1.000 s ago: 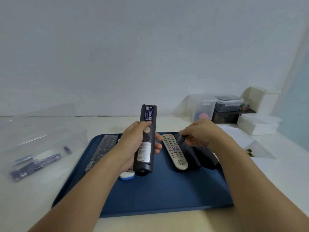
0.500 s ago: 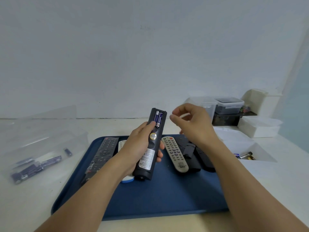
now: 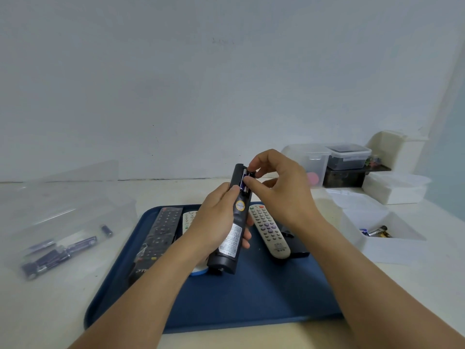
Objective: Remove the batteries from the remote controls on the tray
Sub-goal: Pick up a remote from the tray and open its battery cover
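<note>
left hand grips a black remote over the tray, hiding a white one; right hand pinches its batteries. four remotes countable, two batteries seated.

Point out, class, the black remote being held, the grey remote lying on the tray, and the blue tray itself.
black remote (image 3: 232,238): head view, on its white label.
grey remote (image 3: 270,229): head view, on its button pad.
blue tray (image 3: 264,298): head view, on its bare floor near the front.
</note>
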### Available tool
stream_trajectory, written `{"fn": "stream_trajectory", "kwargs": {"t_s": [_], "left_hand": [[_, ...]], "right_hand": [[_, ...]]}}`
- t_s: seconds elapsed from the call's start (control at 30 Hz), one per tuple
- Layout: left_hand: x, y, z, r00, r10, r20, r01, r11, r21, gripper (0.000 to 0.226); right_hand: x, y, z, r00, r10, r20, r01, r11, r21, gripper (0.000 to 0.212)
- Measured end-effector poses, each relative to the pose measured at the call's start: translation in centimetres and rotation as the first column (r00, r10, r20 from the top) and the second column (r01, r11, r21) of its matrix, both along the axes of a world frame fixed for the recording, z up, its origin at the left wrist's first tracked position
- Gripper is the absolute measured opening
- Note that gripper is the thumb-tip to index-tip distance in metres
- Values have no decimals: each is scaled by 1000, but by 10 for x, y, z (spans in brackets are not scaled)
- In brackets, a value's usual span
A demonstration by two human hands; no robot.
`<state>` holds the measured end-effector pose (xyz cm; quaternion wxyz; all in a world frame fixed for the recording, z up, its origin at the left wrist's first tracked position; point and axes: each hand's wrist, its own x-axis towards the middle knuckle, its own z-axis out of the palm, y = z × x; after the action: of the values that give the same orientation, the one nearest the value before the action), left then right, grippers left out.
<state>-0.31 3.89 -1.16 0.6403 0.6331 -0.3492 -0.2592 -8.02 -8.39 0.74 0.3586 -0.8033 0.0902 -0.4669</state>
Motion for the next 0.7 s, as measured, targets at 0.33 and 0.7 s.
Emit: {"fn": "stream_trajectory", "kwargs": {"t_s": [0.33,0.7], "left_hand": [[0,-1,-6,973,35,230,-57,994,89,26],[5,-1,-5,975,66,211,-88,991,98,30]], "right_hand": [[7,4,-4,1000,1,-16,0,996,84,10],[18,10,-15,999,11,-42,-5,990,141,20]]}}
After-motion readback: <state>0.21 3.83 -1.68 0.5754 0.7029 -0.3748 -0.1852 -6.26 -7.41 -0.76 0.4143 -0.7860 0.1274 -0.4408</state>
